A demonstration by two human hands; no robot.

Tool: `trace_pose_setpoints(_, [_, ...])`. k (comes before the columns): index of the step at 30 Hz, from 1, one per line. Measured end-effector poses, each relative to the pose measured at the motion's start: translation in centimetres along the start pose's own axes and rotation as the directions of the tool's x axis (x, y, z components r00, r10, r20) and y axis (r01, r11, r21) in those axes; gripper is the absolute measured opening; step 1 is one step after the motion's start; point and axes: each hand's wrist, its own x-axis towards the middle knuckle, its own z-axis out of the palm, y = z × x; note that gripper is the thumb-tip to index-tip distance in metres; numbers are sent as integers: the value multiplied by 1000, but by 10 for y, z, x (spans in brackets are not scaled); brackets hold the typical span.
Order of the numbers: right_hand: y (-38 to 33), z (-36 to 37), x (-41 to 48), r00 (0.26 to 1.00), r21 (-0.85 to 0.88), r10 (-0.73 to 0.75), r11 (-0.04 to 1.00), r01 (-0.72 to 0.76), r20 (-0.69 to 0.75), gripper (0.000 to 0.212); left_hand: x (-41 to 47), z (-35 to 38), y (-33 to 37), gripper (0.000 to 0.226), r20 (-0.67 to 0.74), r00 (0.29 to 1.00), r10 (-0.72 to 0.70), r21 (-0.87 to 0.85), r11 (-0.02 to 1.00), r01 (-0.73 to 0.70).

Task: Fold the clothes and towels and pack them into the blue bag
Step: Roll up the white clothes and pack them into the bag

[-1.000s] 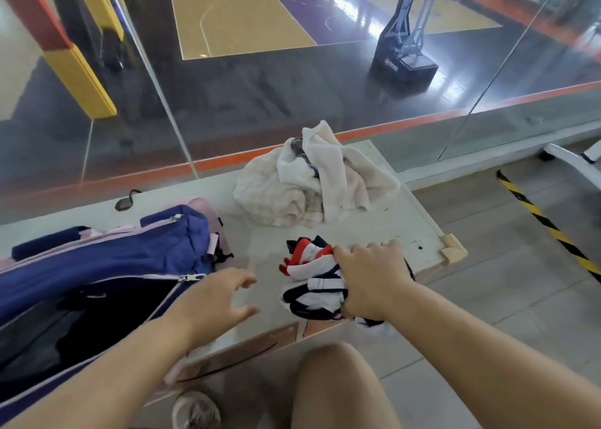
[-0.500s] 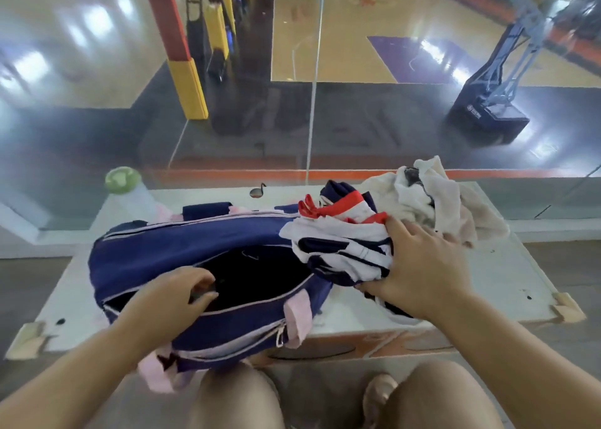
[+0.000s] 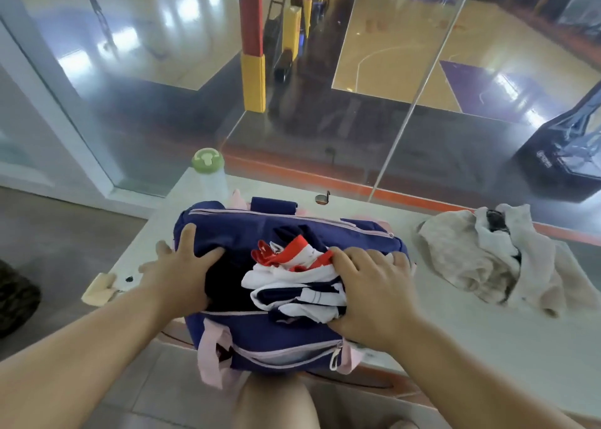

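Head view gives you one pale table (image 3: 455, 324) set against a glass wall, with a basketball court beyond. On it you have one blue bag (image 3: 286, 233) with pink trim and pink straps, its main zip open and its near side hanging over the table's front edge. To the right of the bag, well apart from it, lies one crumpled heap of cream towels (image 3: 461, 259); how many towels make it up, you cannot tell. Something dark shows in its folds.

One folded garment (image 3: 292, 285), navy, white and red, sits in the bag's open mouth, partly inside. Nothing else can be made out in the dark interior.

Your right hand (image 3: 370, 295) lies over the garment's right side, fingers curled around the cloth and gripping it. Your left hand (image 3: 182, 272) is spread wide with the palm down, pressing the bag's left end and holding the opening apart.

Behind the bag's left corner stands one bottle (image 3: 208, 175) with a green lid.
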Motion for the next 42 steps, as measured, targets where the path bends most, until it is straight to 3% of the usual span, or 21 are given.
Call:
trace_pose_setpoints(3, [-13, 4, 14, 992, -39, -77, 996, 82, 103, 97, 9, 0, -1, 92, 91, 996, 12, -154, 988, 3])
trace_pose_setpoints(10, [-50, 16, 51, 926, -154, -247, 942, 299, 285, 89, 15, -13, -10, 100, 99, 983, 154, -331, 937, -113])
trace_pose_setpoints(16, [-75, 23, 67, 844, -315, -191, 868, 383, 501, 57, 15, -29, -15, 123, 146, 969, 201, -406, 905, -126])
trace_pose_setpoints(20, [-71, 21, 72, 759, -404, -174, 761, 508, 627, 58, 13, -36, -16, 122, 152, 967, 206, -416, 900, -126])
trace_pose_setpoints(23, [-64, 20, 73, 784, -362, -189, 806, 468, 592, 58, 12, -34, -12, 121, 151, 964, 219, -409, 901, -141])
trace_pose_setpoints(27, [-70, 28, 70, 862, -187, -302, 896, 402, 406, 60, 15, -34, -8, 117, 122, 967, 225, -392, 905, -162])
trace_pose_setpoints(31, [-90, 49, 72, 880, -64, -369, 912, 404, 299, 64, 16, -35, -10, 122, 137, 962, 236, -362, 916, -173])
trace_pose_setpoints(37, [-92, 78, 65, 850, -40, -336, 923, 383, 405, 64, 15, -27, -9, 130, 167, 968, 186, -321, 939, -125])
trace_pose_setpoints(42, [-82, 66, 69, 821, 61, -369, 922, 382, 435, 72, 11, -18, -15, 113, 19, 983, 180, -403, 902, -157])
